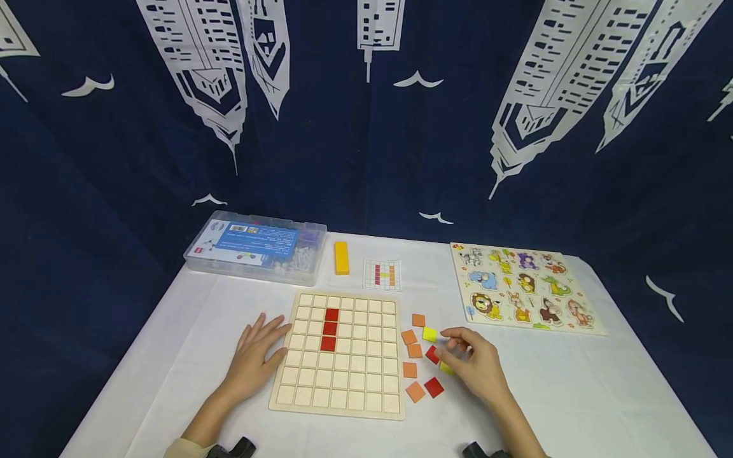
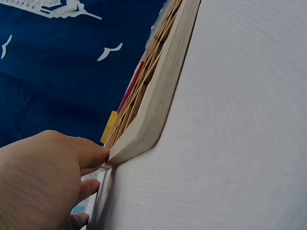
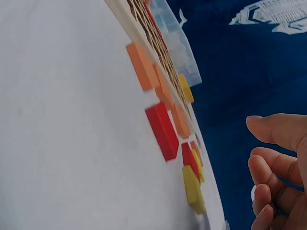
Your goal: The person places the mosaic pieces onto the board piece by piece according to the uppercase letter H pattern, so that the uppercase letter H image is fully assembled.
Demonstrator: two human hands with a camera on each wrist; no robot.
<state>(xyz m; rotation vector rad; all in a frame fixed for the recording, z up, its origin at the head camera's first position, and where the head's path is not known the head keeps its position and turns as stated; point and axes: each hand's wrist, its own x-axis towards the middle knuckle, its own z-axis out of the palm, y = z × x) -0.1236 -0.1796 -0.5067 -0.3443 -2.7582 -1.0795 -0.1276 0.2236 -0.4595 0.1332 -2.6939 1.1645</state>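
A wooden grid board (image 1: pixel 357 362) lies flat on the table, with red square tiles (image 1: pixel 329 328) filling three cells in one column. My left hand (image 1: pixel 252 353) touches the board's left edge with fingers spread; the left wrist view shows a fingertip right at its corner. Over the loose tiles at the board's right, my right hand (image 1: pixel 478 366) hovers with thumb and forefinger apart. Nothing shows between them in the right wrist view. Nearest its fingertips are a red tile (image 1: pixel 432 354) and a yellow tile (image 1: pixel 429 334); another yellow tile (image 3: pixel 193 189) is partly covered by the hand in the head view.
Several orange tiles (image 1: pixel 409 369) and another red tile (image 1: pixel 434 387) lie beside the board. Behind it are a printed pattern card (image 1: pixel 382 275), a yellow block (image 1: pixel 342 258) and a clear plastic case (image 1: pixel 258 248). An animal puzzle board (image 1: pixel 523 286) occupies the back right.
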